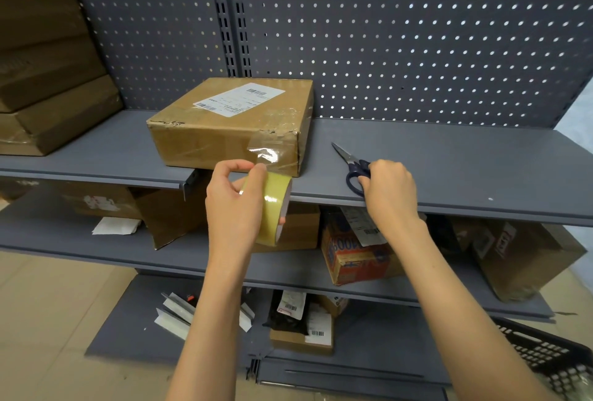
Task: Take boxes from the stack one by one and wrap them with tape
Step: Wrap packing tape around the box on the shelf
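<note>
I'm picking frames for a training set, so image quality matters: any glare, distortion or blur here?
Head view: glare sits on the clear tape strip stuck to the box and on the tape roll; the wide lens bows the shelf edges and the pegboard; light shines through its holes; the stacked boxes at far left are dim and soft; both hands look sharp.

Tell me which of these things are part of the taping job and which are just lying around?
In use: box on the top shelf; tape roll, held by the left hand; scissors, gripped by the right hand; box stack.

Lying about: orange carton, lower-shelf parcels, black basket.
</note>
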### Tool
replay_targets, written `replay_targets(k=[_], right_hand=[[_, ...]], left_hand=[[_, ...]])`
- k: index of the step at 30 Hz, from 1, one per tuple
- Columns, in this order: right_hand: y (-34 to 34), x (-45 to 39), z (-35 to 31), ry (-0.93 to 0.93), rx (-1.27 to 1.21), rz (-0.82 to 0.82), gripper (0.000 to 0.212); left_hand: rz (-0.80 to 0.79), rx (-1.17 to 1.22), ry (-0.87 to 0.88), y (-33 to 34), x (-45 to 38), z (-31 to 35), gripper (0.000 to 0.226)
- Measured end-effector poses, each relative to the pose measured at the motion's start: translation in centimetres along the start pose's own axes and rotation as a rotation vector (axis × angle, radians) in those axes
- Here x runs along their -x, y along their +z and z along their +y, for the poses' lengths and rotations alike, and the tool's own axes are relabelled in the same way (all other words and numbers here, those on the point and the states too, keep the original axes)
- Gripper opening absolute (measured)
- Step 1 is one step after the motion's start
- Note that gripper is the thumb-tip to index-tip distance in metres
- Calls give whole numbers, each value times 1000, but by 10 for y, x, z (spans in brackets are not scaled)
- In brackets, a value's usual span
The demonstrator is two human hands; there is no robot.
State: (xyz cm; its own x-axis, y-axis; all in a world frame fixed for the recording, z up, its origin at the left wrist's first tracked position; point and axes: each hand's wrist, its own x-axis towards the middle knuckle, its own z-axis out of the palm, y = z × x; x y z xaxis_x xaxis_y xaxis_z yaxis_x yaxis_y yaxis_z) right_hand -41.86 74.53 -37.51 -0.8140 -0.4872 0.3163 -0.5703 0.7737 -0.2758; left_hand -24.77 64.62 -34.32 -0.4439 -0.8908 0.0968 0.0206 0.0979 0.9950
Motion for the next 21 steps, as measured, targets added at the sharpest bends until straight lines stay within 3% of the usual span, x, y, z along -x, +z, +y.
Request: replay_targets(k=[6, 13, 21], right_hand=[[0, 4, 3, -71, 39, 17, 33], [-16, 5, 0, -139, 49, 32, 31], [-41, -2, -16, -215, -26, 63, 28]], left_hand=[[-61, -14, 17, 4, 7, -4, 14], [-165, -115, 69, 5, 16, 8, 23], [-163, -463, 409, -29, 11, 40, 27]])
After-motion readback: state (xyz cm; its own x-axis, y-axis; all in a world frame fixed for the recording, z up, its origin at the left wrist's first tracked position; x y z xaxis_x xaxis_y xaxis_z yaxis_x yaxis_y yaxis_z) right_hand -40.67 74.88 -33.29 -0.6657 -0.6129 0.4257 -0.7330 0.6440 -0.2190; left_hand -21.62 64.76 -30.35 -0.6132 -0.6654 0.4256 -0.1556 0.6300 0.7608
